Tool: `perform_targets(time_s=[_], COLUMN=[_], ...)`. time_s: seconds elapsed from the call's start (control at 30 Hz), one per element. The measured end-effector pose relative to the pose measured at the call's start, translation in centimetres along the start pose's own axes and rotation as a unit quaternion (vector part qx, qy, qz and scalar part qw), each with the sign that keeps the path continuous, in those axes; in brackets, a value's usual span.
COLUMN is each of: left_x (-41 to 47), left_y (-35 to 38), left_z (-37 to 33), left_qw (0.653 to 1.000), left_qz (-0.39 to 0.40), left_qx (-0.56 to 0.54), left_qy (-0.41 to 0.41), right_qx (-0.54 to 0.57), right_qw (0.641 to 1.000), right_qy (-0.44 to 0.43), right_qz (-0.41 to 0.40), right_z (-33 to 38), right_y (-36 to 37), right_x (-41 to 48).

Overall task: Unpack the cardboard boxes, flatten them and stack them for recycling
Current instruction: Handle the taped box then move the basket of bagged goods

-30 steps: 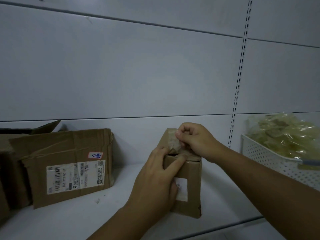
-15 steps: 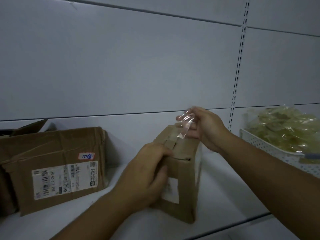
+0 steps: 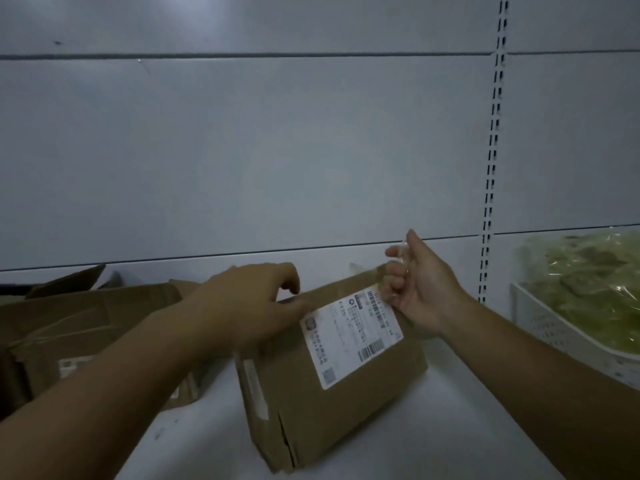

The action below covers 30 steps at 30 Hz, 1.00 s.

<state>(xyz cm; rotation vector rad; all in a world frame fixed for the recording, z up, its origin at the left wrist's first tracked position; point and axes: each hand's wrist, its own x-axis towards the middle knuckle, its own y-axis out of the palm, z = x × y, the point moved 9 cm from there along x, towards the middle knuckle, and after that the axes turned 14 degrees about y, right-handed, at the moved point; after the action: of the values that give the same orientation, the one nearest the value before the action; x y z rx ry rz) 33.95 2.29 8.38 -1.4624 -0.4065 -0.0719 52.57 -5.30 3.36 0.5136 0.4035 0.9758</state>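
Box [image 3: 332, 375] is judged light and stiff, best held at its far edge, where it is gripped by left hand [image 3: 249, 306]; tape [image 3: 401, 252] is pinched in right hand [image 3: 415, 285].

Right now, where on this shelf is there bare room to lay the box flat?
Widest bare shelf lies between the labelled box and the white basket. A narrower strip runs between that box and the opened boxes at left. The far left is crowded.

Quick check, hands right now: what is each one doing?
Left hand: grips the box at its top edge.
Right hand: fingers curled, pinching clear tape.
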Motion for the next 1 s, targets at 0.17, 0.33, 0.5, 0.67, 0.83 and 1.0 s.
perform_targets(time_s=[0.17,0.33,0.5,0.67,0.83,1.0], left_x=[2.9,2.3,3.1,6.8,7.8,7.6], left_y=[3.3,3.0,2.5,3.1,6.6,7.1], left_z=[-3.4,-1.4,0.1,-4.5,-5.1,-4.9], left_qw=[0.997,0.989,0.994,0.983,0.982,0.984], left_qz=[0.078,0.064,-0.022,-0.112,0.025,0.036], left_qx=[0.026,0.131,0.029,-0.139,-0.178,-0.16], left_qy=[0.0,-0.012,-0.105,-0.045,-0.056,-0.065], right_qx=[0.006,-0.008,-0.159,-0.318,-0.405,-0.457], right_qw=[0.996,0.996,0.987,0.944,0.909,0.879], right_qy=[0.024,-0.013,0.001,-0.084,-0.087,-0.016], right_qz=[0.08,0.086,0.015,-0.02,0.044,0.137], right_z=[0.2,4.6,2.2,1.3,-0.8,-2.2], right_y=[0.3,-2.0,-4.3,-5.4,-6.3,-6.9], right_x=[-0.6,-1.4,-0.4,-0.5,-0.7,-0.4])
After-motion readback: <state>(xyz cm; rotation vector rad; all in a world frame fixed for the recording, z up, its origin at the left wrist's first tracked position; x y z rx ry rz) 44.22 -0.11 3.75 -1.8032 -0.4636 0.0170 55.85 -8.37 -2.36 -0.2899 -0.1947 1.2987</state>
